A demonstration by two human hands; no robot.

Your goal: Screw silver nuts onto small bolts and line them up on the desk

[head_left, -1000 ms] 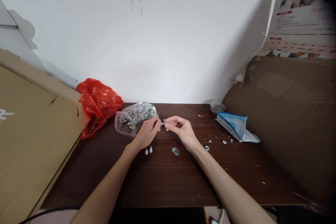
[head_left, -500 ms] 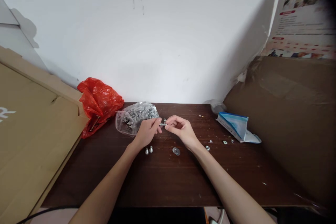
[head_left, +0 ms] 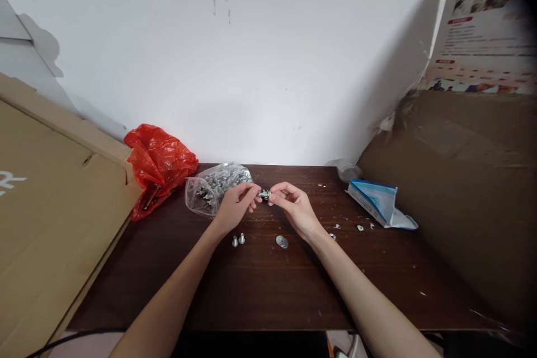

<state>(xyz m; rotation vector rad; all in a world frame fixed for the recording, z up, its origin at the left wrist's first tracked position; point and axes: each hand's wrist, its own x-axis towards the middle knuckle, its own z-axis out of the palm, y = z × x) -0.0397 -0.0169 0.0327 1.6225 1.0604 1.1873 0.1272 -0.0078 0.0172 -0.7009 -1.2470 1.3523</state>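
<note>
A small metal fitting [head_left: 264,194] is held above the table between my two hands. My left hand [head_left: 235,205] pinches its left end with thumb and fingertips. At its right end, the fingertips of my right hand [head_left: 296,208] are closed on it. Just behind my left hand lies a clear plastic bag [head_left: 222,179] full of small metal parts. Two short metal pieces [head_left: 238,240] stand on the table nearer to me, below my left hand. Flat metal washers [head_left: 282,241], overlapping, lie below my right hand.
On the brown table [head_left: 268,291], a red plastic bag [head_left: 161,162] is at the back left and a blue-white pouch [head_left: 377,201] at the right. Small scraps [head_left: 359,228] lie near the pouch. Cardboard [head_left: 54,201] flanks the left side, a brown box [head_left: 470,179] the right.
My hands have moved slightly apart, and more of the metal fitting shows between the fingertips. My right hand has shifted a little to the right.
</note>
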